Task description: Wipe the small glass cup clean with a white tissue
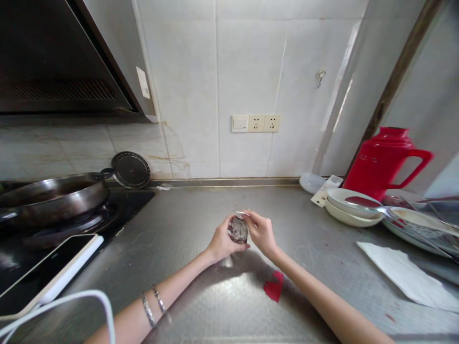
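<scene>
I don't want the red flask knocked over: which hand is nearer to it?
Right. The right hand, pinching a white piece, is left of the red flask and closer to the camera; the left hand, cupping the round object, is farther left.

Diffuse, cool daylight glares off the metal bench [179, 220]; soft shadow lies below the left hand [222, 241] and right hand [262, 235]. The tiled wall [247, 67] gleams in streaks, range hood [53, 48] dark; edges stretch, fine detail smears.
</scene>
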`<state>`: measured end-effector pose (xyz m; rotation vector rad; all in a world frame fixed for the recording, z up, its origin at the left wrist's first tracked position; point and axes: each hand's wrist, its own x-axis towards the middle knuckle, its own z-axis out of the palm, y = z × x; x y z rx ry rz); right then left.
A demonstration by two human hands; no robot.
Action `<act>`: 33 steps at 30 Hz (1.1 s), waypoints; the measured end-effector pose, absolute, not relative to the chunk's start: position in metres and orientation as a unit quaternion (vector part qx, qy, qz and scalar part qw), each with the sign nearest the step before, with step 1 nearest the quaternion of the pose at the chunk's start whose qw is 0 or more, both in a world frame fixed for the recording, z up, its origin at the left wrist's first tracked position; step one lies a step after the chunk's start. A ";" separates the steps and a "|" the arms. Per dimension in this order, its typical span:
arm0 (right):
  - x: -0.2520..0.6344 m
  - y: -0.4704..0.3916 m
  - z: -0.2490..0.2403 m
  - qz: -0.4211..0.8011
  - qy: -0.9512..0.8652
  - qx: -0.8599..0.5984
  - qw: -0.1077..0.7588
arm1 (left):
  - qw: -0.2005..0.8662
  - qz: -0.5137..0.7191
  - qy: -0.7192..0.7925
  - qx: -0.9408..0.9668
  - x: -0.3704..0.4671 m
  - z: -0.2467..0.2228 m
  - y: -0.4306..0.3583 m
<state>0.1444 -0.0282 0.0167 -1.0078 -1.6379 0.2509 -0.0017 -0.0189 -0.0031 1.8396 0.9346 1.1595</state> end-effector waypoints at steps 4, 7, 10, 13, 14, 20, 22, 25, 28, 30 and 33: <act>0.144 -0.030 0.015 0.082 -0.711 -0.395 0.576 | 0.366 0.460 0.369 0.720 0.000 -0.002 -0.018; 0.147 -0.032 0.012 0.019 -0.764 -0.310 0.565 | 0.341 0.470 0.372 0.724 0.002 -0.001 -0.018; 0.148 -0.032 0.012 -0.024 -0.793 -0.271 0.545 | 0.322 0.471 0.375 0.731 0.002 0.001 -0.020; 0.148 -0.030 0.014 -0.003 -0.768 -0.320 0.555 | 0.326 0.463 0.384 0.730 0.001 0.001 -0.022; 0.148 -0.029 0.015 0.011 -0.750 -0.347 0.564 | 0.331 0.459 0.387 0.728 0.001 0.002 -0.022; 0.150 -0.025 0.016 0.034 -0.688 -0.409 0.599 | 0.352 0.459 0.397 0.713 0.000 0.007 -0.024; 0.152 -0.026 0.015 0.009 -0.714 -0.370 0.595 | 0.359 0.465 0.392 0.708 0.000 0.007 -0.021; 0.155 -0.028 0.013 -0.026 -0.761 -0.302 0.574 | 0.357 0.482 0.372 0.709 0.000 0.003 -0.017; 0.156 -0.028 0.012 -0.024 -0.773 -0.293 0.563 | 0.356 0.484 0.373 0.707 0.000 0.000 -0.016; 0.155 -0.025 0.013 0.004 -0.746 -0.336 0.575 | 0.357 0.468 0.384 0.712 -0.001 0.001 -0.018; 0.155 -0.021 0.016 0.059 -0.690 -0.412 0.592 | 0.349 0.443 0.388 0.729 -0.002 0.005 -0.022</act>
